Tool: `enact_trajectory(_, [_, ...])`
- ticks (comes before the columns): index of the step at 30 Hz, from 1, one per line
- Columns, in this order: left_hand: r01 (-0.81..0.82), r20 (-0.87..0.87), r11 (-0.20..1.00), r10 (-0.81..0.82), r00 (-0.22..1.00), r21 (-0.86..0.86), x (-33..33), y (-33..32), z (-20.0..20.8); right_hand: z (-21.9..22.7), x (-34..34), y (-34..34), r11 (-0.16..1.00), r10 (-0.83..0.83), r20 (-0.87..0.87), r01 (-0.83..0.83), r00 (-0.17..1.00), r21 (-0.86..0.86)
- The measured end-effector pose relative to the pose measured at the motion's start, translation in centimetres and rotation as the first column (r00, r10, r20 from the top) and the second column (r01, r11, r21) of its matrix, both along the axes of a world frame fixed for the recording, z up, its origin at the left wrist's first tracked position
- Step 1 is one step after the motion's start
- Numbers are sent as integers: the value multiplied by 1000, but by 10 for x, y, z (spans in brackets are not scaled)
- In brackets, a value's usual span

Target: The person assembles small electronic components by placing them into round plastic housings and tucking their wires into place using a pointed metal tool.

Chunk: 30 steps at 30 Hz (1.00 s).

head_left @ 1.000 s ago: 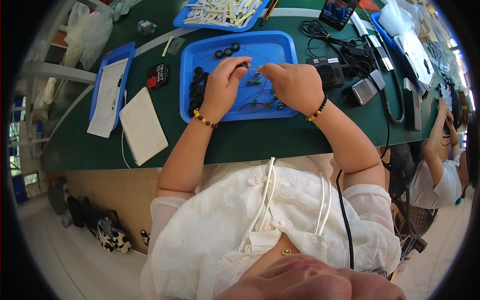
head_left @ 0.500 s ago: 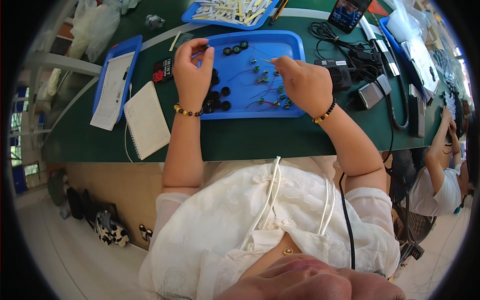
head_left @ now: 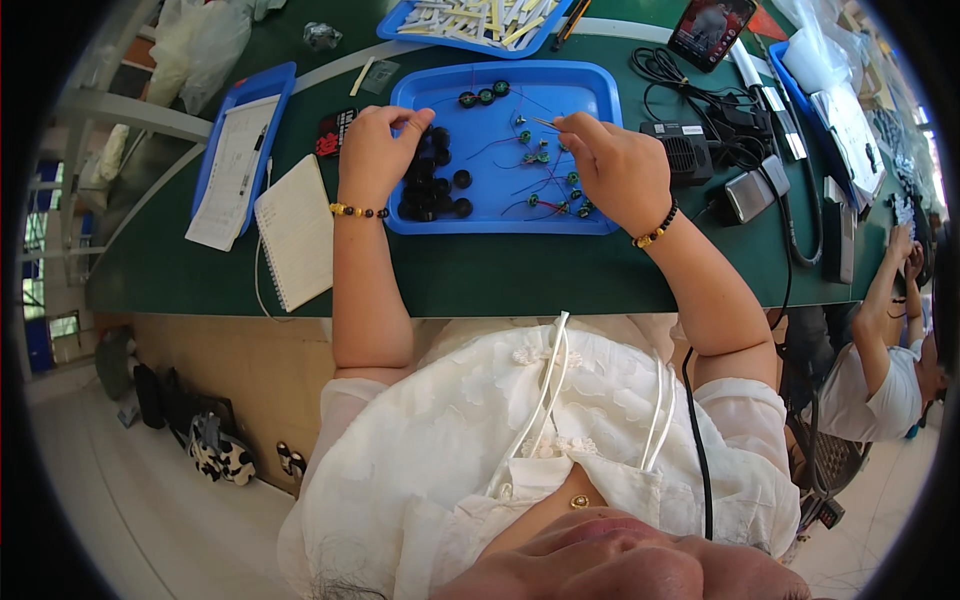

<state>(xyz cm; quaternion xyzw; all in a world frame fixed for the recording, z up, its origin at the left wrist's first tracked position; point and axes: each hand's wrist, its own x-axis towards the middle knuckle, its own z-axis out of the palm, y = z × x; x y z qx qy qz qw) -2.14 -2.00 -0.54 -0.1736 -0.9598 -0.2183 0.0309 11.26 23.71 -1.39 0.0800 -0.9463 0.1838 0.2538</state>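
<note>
**Tweezers steady, parts hand close**

Your right hand (head_left: pixel 620 170) is pinching a thin pair of tweezers (head_left: pixel 547 124), tips pointing left over the middle of the blue tray (head_left: pixel 600 90). I can't tell whether anything is caught in the tips. Your left hand (head_left: pixel 375 155) sits curled at the tray's left edge, fingers pressed together right by the pile of black round parts (head_left: pixel 435 190); whether it actually holds one is hidden.

The small green pieces with red and purple wires (head_left: pixel 545 185) lie scattered just under your right hand, so keep that wrist lifted or you'll drag the leads around. I'd bring both hands together over bare tray, so anything dropped stays inside the rim. Light squeeze only, those wires look flimsy.
</note>
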Motion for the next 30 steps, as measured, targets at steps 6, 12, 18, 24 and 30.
enact_trajectory(6, [149, -273, 959, -81, 959, 241, -1, 17, -6, -2, -1, -1, 999, 8, 2, -8, 1000, -32])
enact_trajectory(12, [320, -387, 947, -280, 879, 42, -4, 52, -26, 0, -3, -1, 998, 4, -29, -5, 1000, -65])
enact_trajectory(18, [262, -271, 933, -326, 906, -247, -14, 72, -22, -3, -1, 0, 998, -5, 22, 7, 1000, -59])
enact_trajectory(24, [228, -250, 931, -302, 920, -284, -25, 68, -35, -6, -3, -2, 997, 5, 9, -4, 1000, -76])
enact_trajectory(30, [218, -507, 967, -124, 853, 130, -23, 71, 2, -8, -2, 1, 997, 0, 13, 1, 1000, -82])
